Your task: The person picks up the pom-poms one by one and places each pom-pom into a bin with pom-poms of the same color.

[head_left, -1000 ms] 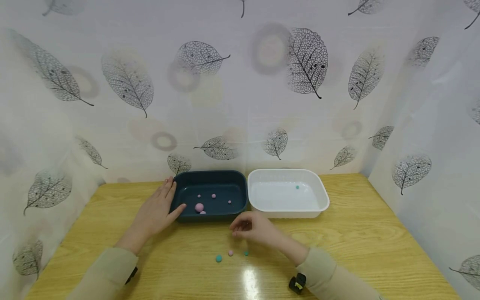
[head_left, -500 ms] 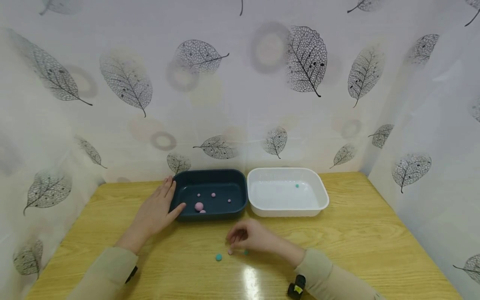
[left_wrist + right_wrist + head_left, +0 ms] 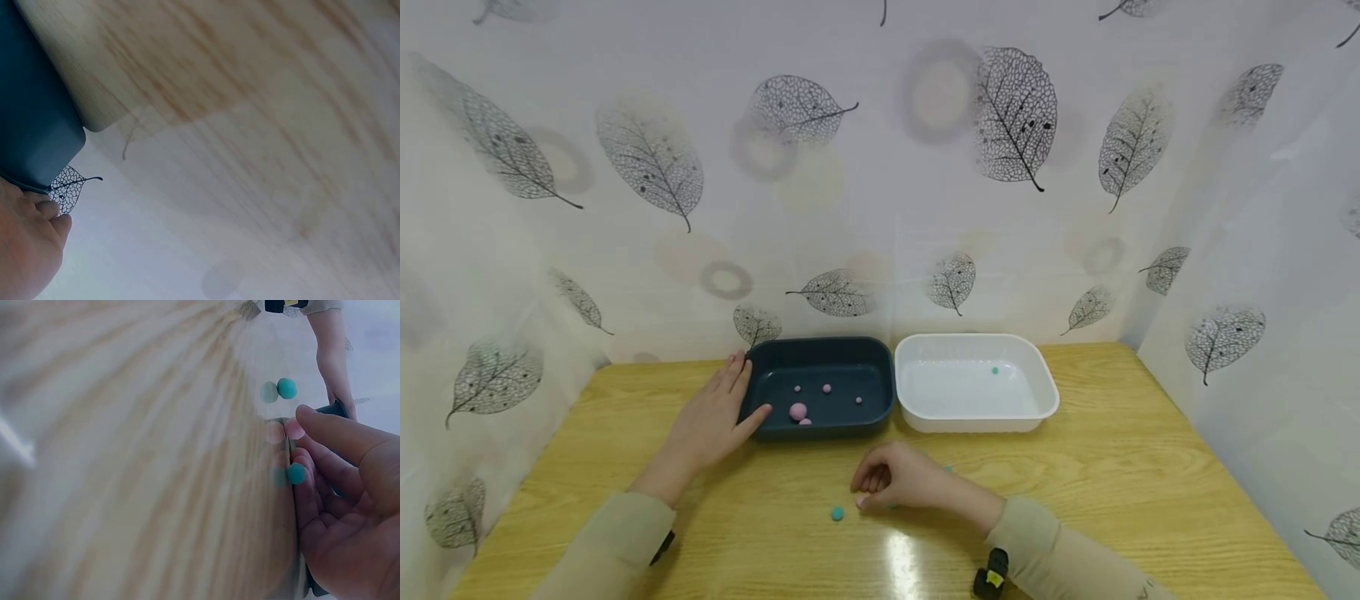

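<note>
My right hand (image 3: pixel 898 479) pinches a small pink ball (image 3: pixel 294 429) between thumb and forefinger, low at the tabletop; the other fingers curl inward. To the ball's left lies a teal ball (image 3: pixel 837 514); another teal ball (image 3: pixel 295 473) sits beside the curled fingers, mostly covered by the hand in the head view. Just past the right wrist a teal ball (image 3: pixel 948 469) peeks out. My left hand (image 3: pixel 707 421) rests with extended fingers against the left end of a dark blue tray (image 3: pixel 820 433), thumb over its front corner. Several pink balls (image 3: pixel 798 412) of different sizes lie inside.
Right beside the dark tray stands a white tray (image 3: pixel 977 423) with one small teal ball (image 3: pixel 996 371) in it. Both stand toward the back of the wooden table (image 3: pixel 760 533). Behind hangs a leaf-printed curtain (image 3: pixel 880 208).
My right hand has come down toward me from the trays' front edge to the pink ball, its fingers closing around it. A teal ball now shows beyond the wrist. The left hand stays put.
</note>
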A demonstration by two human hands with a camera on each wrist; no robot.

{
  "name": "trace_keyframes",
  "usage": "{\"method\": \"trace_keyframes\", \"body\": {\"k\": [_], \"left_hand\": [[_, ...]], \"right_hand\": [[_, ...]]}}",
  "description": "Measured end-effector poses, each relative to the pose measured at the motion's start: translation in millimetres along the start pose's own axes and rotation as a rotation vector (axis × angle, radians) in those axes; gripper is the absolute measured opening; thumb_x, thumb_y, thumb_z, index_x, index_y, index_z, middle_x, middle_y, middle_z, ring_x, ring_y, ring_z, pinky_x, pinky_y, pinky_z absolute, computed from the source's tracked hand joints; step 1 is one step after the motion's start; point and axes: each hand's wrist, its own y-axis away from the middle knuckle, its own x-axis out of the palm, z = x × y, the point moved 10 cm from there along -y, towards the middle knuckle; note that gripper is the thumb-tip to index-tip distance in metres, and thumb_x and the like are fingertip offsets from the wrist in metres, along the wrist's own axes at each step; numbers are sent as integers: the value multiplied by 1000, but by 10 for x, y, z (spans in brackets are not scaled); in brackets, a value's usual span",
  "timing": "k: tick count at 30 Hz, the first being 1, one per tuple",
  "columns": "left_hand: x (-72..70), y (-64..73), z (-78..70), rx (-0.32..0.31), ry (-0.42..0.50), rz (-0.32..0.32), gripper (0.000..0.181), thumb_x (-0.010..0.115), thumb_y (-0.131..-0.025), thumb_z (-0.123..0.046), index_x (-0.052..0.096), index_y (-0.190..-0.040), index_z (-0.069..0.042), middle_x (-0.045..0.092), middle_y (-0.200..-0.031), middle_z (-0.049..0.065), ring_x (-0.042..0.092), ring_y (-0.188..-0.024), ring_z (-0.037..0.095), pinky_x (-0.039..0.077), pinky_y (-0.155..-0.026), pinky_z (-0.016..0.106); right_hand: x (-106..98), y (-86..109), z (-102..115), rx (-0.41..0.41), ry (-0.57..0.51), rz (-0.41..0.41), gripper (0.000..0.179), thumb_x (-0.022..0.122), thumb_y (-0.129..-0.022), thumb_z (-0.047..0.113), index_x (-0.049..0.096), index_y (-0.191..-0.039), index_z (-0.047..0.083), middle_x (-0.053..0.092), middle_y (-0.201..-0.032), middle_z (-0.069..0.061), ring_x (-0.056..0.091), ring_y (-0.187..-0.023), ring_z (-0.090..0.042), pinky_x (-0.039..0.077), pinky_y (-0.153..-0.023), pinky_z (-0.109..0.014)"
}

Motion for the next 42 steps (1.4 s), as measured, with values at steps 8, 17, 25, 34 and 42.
{"method": "trace_keyframes", "body": {"k": [8, 17, 25, 34, 42], "left_hand": [[-20, 8, -13, 2, 14, -16, 85, 58, -107, -48, 32, -160, 13, 22, -172, 32, 26, -160, 49, 30, -130, 61], [-10, 11, -9, 0, 10, -2, 85, 56, -108, -49, 31, -161, 13, 21, -173, 31, 25, -161, 48, 29, -130, 60], [-12, 12, -7, -1, 9, -3, 85, 57, -107, -48, 31, -161, 13, 21, -173, 31, 26, -160, 48, 29, -130, 60], [-41, 22, -22, 4, 12, -20, 84, 58, -107, -47, 33, -160, 13, 23, -172, 31, 27, -160, 48, 31, -129, 61], [-39, 14, -28, 5, 21, -21, 85, 58, -107, -48, 33, -160, 13, 23, -172, 31, 27, -160, 49, 31, -129, 61]], "right_hand": [[5, -7, 11, -8, 41, -10, 13, 89, -86, 7, 81, -96, 5, 74, -88, 1, 59, -74, 7, 55, -69, -13], [7, 32, 126, -86, 198, -32, 8, 89, -87, 11, 82, -90, 12, 71, -86, 4, 56, -76, 8, 53, -70, -12], [7, 33, 135, -85, 189, -30, 6, 87, -88, 11, 81, -90, 12, 70, -87, 5, 56, -76, 8, 53, -70, -12], [-3, 7, 90, -65, 93, -15, 4, 84, -89, 7, 82, -91, 9, 74, -85, 3, 58, -73, 9, 55, -69, -13], [-83, -9, 155, -50, 99, -45, 4, 81, -93, 7, 82, -96, 6, 75, -83, 2, 58, -72, 8, 54, -68, -13]]}}
